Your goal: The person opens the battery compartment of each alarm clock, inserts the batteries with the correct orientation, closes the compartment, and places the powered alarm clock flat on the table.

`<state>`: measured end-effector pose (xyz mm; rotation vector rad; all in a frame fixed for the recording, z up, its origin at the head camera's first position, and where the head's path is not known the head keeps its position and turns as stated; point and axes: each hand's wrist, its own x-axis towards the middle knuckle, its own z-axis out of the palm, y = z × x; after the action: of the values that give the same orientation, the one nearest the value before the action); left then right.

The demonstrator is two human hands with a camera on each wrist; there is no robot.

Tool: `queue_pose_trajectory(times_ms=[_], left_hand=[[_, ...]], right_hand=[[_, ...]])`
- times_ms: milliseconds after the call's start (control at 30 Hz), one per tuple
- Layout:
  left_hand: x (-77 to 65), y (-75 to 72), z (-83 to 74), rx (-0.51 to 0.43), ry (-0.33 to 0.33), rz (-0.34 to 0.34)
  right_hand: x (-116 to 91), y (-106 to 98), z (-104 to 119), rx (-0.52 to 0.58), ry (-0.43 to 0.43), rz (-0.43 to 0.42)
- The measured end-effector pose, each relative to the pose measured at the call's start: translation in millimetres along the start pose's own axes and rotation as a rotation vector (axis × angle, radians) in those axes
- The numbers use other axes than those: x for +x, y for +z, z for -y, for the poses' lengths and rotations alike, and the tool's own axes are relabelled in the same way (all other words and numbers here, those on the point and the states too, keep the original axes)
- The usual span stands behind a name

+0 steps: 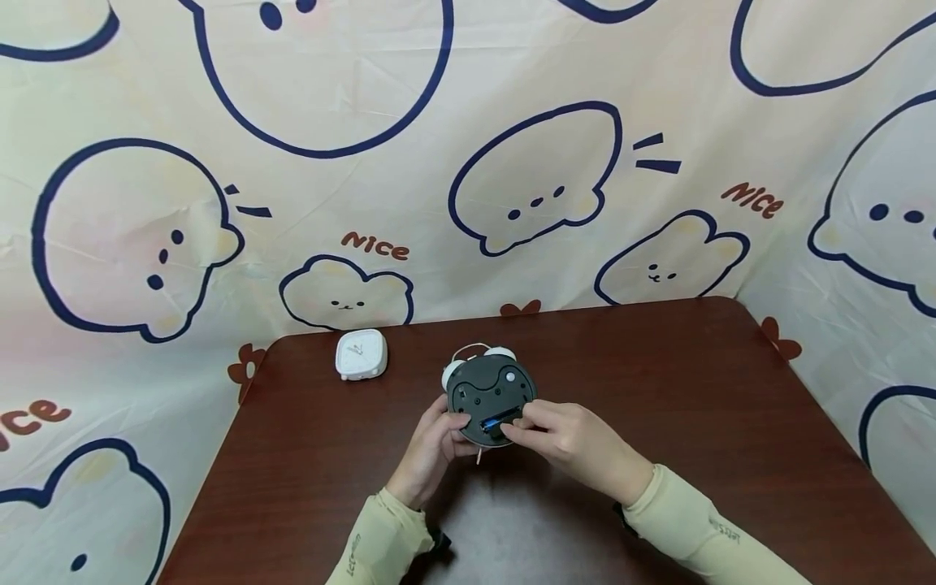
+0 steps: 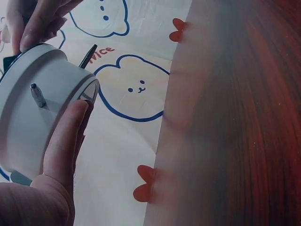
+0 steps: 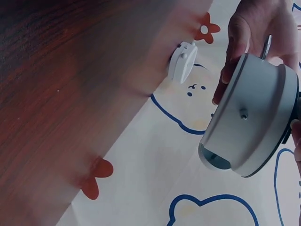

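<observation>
A twin-bell alarm clock [image 1: 483, 394] is held with its dark back facing up and its white bells pointing away. My left hand [image 1: 433, 455] grips its left side, thumb on the back and fingers beneath. A blue battery [image 1: 491, 424] shows in the open slot low on the back. My right hand [image 1: 574, 439] reaches in from the right, its thumb and forefinger pinching at the battery's right end; the fingers partly hide that end. In the right wrist view the clock's pale side [image 3: 247, 113] and a metal leg [image 3: 266, 47] show.
A small white square clock [image 1: 361, 354] sits at the back left of the dark brown table [image 1: 621, 357]. Behind the table's far edge hangs a cloth [image 1: 526, 276] printed with cartoon outlines.
</observation>
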<state>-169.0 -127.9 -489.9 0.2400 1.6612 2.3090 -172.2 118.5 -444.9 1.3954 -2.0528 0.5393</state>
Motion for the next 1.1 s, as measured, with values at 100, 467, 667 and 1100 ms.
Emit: queue_pose_trajectory(times_ms=[100,467,667,1100], left_hand=[[0.4,0.9,0.8,-0.003,0.0,0.001],[0.8,1.0,0.9,0.005,-0.001,-0.004],[1.4,2.8,1.2,-0.002,-0.001,-0.014],[0.3,4.9,-1.1,0.019,-0.007,0.004]], right_hand=[[0,1,0,-0.032,-0.013,0.035],[4,6,2,-0.113,-0.079,0.055],[5,6,1,-0.123,-0.082,0.06],[10,1,1,-0.068,0.037,0.059]])
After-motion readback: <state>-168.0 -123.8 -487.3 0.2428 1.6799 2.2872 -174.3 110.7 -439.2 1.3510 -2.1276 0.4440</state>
